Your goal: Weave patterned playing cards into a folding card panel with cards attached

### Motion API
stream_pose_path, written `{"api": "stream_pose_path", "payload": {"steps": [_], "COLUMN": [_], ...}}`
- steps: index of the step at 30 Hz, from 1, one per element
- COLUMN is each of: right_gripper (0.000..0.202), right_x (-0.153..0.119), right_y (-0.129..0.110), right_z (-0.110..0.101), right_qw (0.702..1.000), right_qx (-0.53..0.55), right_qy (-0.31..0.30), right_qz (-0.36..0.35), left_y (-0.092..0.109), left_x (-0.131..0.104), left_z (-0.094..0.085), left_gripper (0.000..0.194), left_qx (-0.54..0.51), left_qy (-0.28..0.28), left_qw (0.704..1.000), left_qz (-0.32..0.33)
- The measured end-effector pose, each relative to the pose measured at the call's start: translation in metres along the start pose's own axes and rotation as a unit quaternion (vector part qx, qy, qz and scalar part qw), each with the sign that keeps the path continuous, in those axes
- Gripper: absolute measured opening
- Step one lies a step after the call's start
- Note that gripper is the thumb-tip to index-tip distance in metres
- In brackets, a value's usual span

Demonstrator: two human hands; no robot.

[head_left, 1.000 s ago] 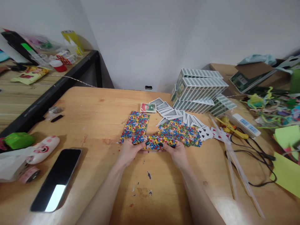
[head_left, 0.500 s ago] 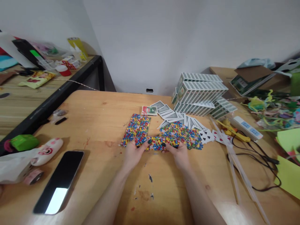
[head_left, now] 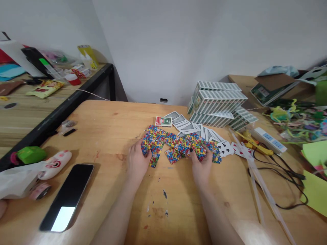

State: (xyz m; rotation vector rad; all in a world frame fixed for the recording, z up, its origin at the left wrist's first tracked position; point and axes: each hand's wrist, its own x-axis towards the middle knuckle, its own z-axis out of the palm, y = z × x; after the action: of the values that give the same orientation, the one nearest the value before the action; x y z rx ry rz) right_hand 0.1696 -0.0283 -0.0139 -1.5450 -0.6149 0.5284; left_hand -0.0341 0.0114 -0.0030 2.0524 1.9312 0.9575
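Several flat pieces with a busy red, blue, yellow and green print lie in a row at the table's middle. My left hand is closed on the side of the left-hand printed piece, thumb on top and fingers along its outer edge. My right hand grips the right-hand printed pieces, its dark-nailed thumb pressing on their face. Where these pieces overlap, single layers cannot be told apart. Just behind them spread face-down playing cards, and a small red and green card box lies beside those.
Wrapped stacks of card boxes stand at the back right. A black phone and a white squeeze toy lie to the left. Clear plastic strips, black cables and a power strip occupy the right side.
My hands have moved apart, the left one slightly left and up, the right one slightly right. The long printed strip held between them is no longer there; the left piece has turned.
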Motion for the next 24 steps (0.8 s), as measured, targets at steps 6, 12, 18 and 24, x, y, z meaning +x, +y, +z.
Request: {"api": "stream_pose_path", "payload": {"steps": [6,12,18,24], "right_gripper": [0.057,0.055,0.047,0.057], "right_x": [0.002,0.005,-0.001,-0.015], "right_y": [0.003,0.005,-0.011,-0.036], "right_z": [-0.004,-0.008,-0.008,-0.009], "right_qw": [0.991,0.975,0.95,0.957], "right_qx": [-0.117,-0.179,-0.221,-0.008], "right_qy": [0.029,0.014,0.015,-0.187], "right_qz": [-0.06,-0.13,-0.22,-0.223], "left_y": [-0.004,-0.013,-0.014,0.014], "left_x": [0.004,0.016,0.018,-0.003], "left_z": [-0.006,-0.018,-0.036,-0.045], "left_gripper": [0.059,0.032,0.019,0.005], "left_qx": [-0.185,-0.436,-0.577,-0.545], "left_qy": [-0.002,0.021,0.138,-0.004], "left_qw": [0.975,0.832,0.765,0.838], "left_qz": [-0.123,-0.342,-0.25,0.039]}}
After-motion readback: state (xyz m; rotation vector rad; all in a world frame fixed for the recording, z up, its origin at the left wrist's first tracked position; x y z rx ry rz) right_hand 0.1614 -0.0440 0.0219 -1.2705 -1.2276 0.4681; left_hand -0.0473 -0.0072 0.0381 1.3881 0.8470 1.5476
